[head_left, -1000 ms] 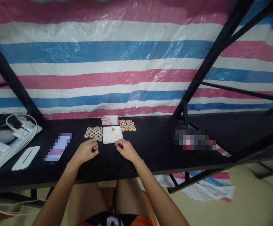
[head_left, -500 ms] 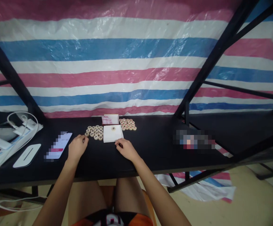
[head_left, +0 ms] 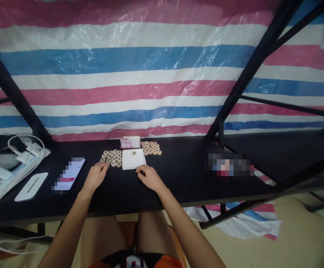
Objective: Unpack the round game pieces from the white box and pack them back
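My left hand (head_left: pixel 96 176) has its fingers drawn together, with the tips at the near left edge of a cluster of Chinese chess pieces (head_left: pixel 112 156) with dark characters. What those fingertips pinch, if anything, is hidden. A shallow white box part (head_left: pixel 130 164) lies just right of that cluster, with a single chess piece (head_left: pixel 134 153) on it. At its near right corner rests my right hand (head_left: pixel 149 176), fingers curled, a dark gap showing between thumb and forefinger. Red-marked chess pieces (head_left: pixel 151 147) form a second cluster beyond the box part to the right.
Behind the box part stands another open box (head_left: pixel 134 142) with a pink-and-white paper. Left on the black table (head_left: pixel 184 167) are a phone (head_left: pixel 72 174), a white flat device (head_left: pixel 31 187), and a power strip (head_left: pixel 13 176) with cables. Black frame bars rise on both sides before a striped sheet.
My left hand has moved right and slightly forward to the near edge of the dark-marked pieces, its fingers closing together. My right hand has stayed by the box part.
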A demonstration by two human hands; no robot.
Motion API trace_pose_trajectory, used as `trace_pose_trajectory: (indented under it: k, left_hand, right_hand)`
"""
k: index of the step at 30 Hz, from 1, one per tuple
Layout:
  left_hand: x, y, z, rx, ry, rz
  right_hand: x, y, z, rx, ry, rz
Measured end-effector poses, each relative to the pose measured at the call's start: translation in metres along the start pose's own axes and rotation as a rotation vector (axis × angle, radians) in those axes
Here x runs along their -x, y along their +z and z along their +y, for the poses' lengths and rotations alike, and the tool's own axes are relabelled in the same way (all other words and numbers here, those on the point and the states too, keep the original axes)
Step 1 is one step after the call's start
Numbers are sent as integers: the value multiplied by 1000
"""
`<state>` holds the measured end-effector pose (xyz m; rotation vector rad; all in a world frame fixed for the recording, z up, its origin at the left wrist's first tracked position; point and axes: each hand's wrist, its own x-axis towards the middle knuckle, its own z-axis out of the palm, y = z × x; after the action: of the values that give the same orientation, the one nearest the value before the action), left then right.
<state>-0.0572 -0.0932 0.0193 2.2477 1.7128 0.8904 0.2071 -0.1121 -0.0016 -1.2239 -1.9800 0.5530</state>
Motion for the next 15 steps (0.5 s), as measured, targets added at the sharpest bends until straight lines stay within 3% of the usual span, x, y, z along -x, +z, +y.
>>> trace_pose_trajectory:
  k: [9, 12, 15]
  left_hand:
    - [0, 4, 0, -5, 32, -35]
    - [0, 3, 3, -47, -10, -29]
    - [0, 0, 5, -83, -60, 35]
  right_hand:
    - [1, -6, -11, 55, -106, 68]
    - [-16, -10, -15, 176, -150, 81]
    - [-44, -13, -15, 326, -105, 38]
